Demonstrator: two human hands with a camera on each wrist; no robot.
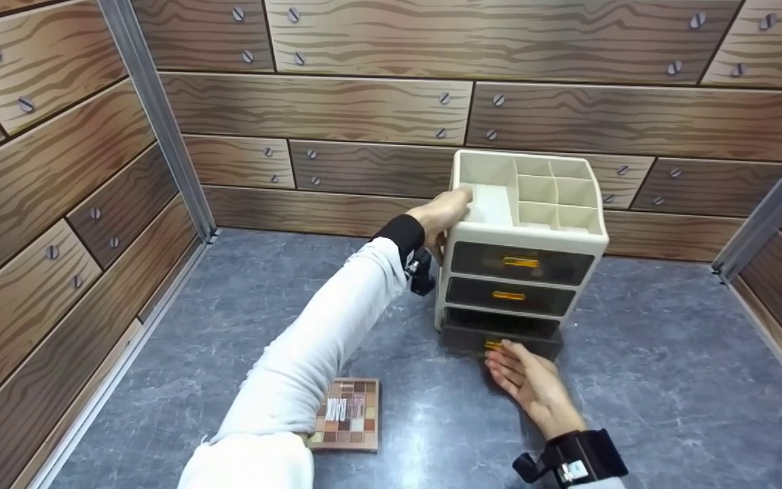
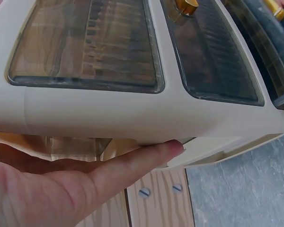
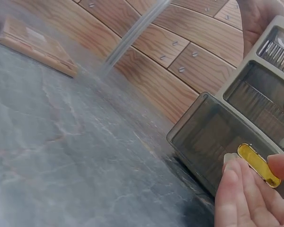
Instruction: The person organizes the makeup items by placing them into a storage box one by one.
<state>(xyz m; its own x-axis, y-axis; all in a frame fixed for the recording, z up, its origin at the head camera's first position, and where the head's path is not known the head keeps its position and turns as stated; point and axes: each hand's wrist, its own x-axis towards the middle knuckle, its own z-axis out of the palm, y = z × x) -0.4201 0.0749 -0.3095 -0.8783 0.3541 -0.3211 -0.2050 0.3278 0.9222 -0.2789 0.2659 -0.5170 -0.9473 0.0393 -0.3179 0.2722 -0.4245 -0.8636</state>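
Observation:
A cream desktop drawer organizer (image 1: pixel 527 234) with smoky see-through drawers and gold handles stands near the back wall. My left hand (image 1: pixel 444 212) holds its upper left side, fingertips over the rim. In the left wrist view the thumb (image 2: pixel 137 168) lies against the side wall. The bottom drawer (image 1: pixel 462 338) sticks out a little from the body. At its front, my right hand (image 1: pixel 533 387) pinches the yellow-gold handle (image 3: pixel 258 165) between thumb and fingers. The two drawers above are closed, and their contents cannot be made out.
A flat eyeshadow palette (image 1: pixel 364 415) with a grid of brown and pink shades lies on the grey marbled surface (image 1: pixel 241 326), partly behind my left sleeve. Wood-patterned walls (image 1: pixel 364 109) with metal corner strips enclose the area. Divided compartments (image 1: pixel 554 193) top the organizer.

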